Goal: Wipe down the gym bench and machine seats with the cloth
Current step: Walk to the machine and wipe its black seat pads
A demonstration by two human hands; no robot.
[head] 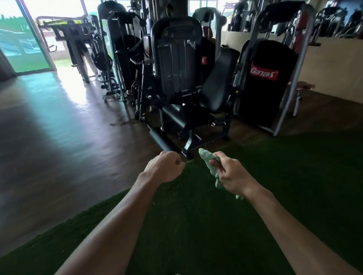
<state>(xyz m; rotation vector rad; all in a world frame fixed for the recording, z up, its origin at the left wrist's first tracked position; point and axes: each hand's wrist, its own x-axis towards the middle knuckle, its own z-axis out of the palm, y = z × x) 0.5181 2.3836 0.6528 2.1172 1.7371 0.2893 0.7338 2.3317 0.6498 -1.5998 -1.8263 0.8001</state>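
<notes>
Right hand (232, 173) clenched around crumpled pale green cloth (208, 161), held above dark green turf floor (282, 185). Left hand (165, 166) curled into loose fist, holding nothing. Black padded machine seat (181, 114) ahead, apart from both hands.

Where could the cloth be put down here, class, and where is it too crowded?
Free: the green turf around both arms, and the wood floor left of the black machine. Crowded: the row of machines behind it, packed frame to frame.
</notes>
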